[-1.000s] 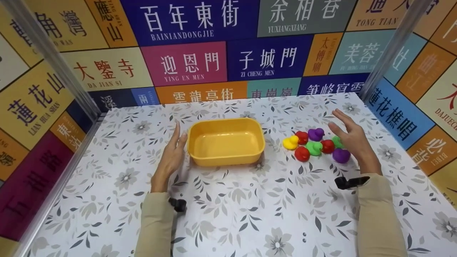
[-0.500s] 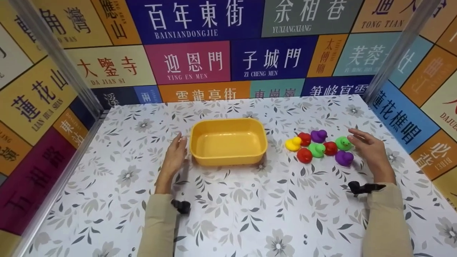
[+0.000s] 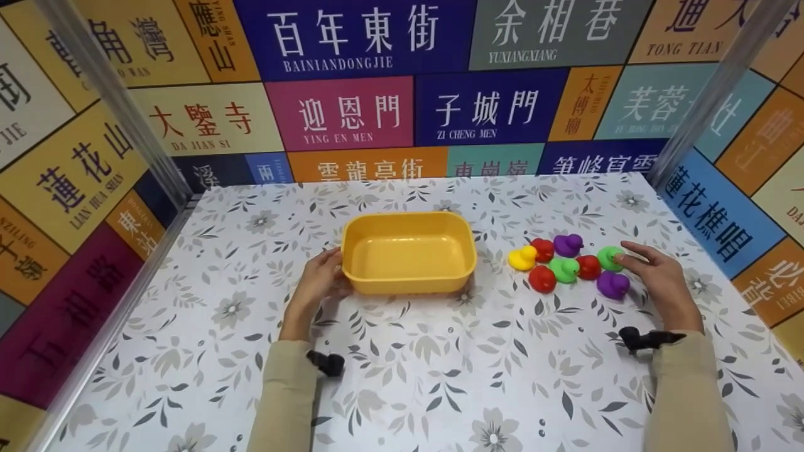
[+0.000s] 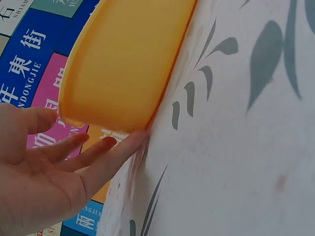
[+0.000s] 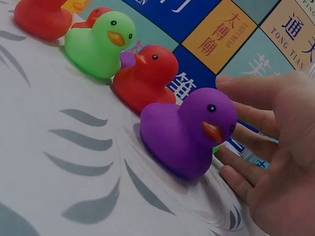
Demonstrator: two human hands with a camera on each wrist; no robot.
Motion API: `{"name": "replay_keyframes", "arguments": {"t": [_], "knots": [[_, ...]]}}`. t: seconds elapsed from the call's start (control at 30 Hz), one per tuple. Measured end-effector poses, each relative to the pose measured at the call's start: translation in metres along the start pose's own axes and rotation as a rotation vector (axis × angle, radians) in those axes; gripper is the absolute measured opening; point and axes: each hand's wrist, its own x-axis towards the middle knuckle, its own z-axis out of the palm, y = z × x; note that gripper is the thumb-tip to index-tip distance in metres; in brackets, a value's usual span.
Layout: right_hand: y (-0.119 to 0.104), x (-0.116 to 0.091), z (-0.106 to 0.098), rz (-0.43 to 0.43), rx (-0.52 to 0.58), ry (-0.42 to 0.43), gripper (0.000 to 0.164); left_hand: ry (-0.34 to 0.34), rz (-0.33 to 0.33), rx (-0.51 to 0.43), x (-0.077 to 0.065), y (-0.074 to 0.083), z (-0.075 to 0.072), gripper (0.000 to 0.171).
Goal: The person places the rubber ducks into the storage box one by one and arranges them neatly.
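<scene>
A yellow plastic basin (image 3: 408, 282) stands upright on the table with nothing inside. At its left end is my left hand (image 3: 317, 279), its fingers extended; in the left wrist view a fingertip touches the basin's lower edge and the thumb is near the rim. My right hand (image 3: 662, 282) is at the right side of a cluster of rubber ducks, thumb and fingers apart. Nearest to it are a purple duck (image 3: 613, 285) and a green duck (image 3: 609, 258), the latter partly behind the fingertips. In the right wrist view the purple duck (image 5: 182, 132) sits in front of the spread fingers.
Left of those two lie red ducks (image 3: 542, 279), another green duck (image 3: 565, 270), another purple duck (image 3: 568, 245) and a yellow duck (image 3: 522, 258). The table has a floral cloth (image 3: 433, 376). Printed panels (image 3: 352, 113) wall the back and sides, with clear corner posts (image 3: 710, 94).
My left hand has come in to the basin's left end. The right hand has lowered beside the ducks at the right. Basin and ducks keep their places on the cloth; the view has shifted slightly.
</scene>
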Motion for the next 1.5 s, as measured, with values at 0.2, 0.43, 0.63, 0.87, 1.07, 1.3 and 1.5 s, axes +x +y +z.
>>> {"name": "replay_keyframes", "arguments": {"t": [0.2,0.43,0.63,0.87,1.07,1.3,1.5], "knots": [[0.001,0.004,0.000,0.027,-0.021,0.007,0.086,-0.013,-0.008,0.010,-0.002,0.001,0.004,0.045],[0.002,0.009,0.002,0.054,-0.074,0.012,0.088,-0.005,-0.028,0.020,-0.001,-0.002,0.005,0.045],[0.000,0.007,0.003,0.098,-0.055,0.019,0.090,-0.028,-0.015,-0.009,-0.002,-0.001,0.004,0.044],[-0.012,0.002,0.003,0.043,-0.096,0.029,0.091,-0.033,-0.005,-0.026,-0.001,-0.001,0.003,0.045],[-0.033,-0.003,0.004,0.024,-0.090,0.057,0.086,-0.023,0.001,-0.034,-0.002,-0.003,0.001,0.046],[-0.064,-0.013,0.009,-0.004,-0.100,0.042,0.089,-0.036,-0.017,-0.055,-0.003,-0.001,0.001,0.048],[-0.084,-0.022,0.023,-0.055,-0.090,0.038,0.082,-0.037,-0.025,-0.049,-0.004,0.000,0.001,0.051]]}}
